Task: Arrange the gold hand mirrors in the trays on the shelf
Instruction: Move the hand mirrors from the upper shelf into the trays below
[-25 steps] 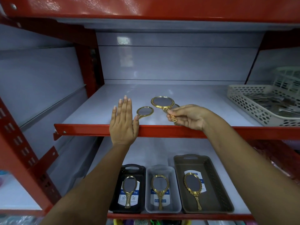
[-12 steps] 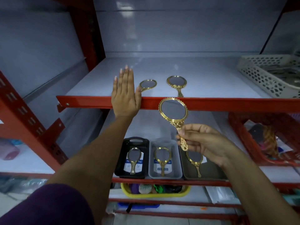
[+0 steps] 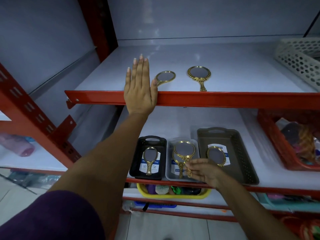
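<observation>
Three trays stand side by side on the lower shelf: a black tray (image 3: 135,163), a clear grey tray (image 3: 168,170) and a larger brown tray (image 3: 242,153). Each holds a gold hand mirror. My right hand (image 3: 204,171) holds another gold mirror (image 3: 184,149) by its handle, over the mirror lying in the clear tray. My left hand (image 3: 140,87) rests flat on the upper shelf's red front edge (image 3: 225,99), fingers apart. Two more gold mirrors lie on the upper shelf: a small plain one (image 3: 165,77) beside my left thumb and an ornate one (image 3: 199,75).
A white perforated basket (image 3: 297,61) stands at the upper shelf's right end. A red basket (image 3: 284,146) of items sits right of the brown tray. Below the trays is a yellow bin (image 3: 173,194). Red uprights (image 3: 34,118) frame the left side.
My right hand took an ornate mirror from the upper shelf and brought it down into the clear tray. My left hand stayed on the shelf edge. The view tilted downward.
</observation>
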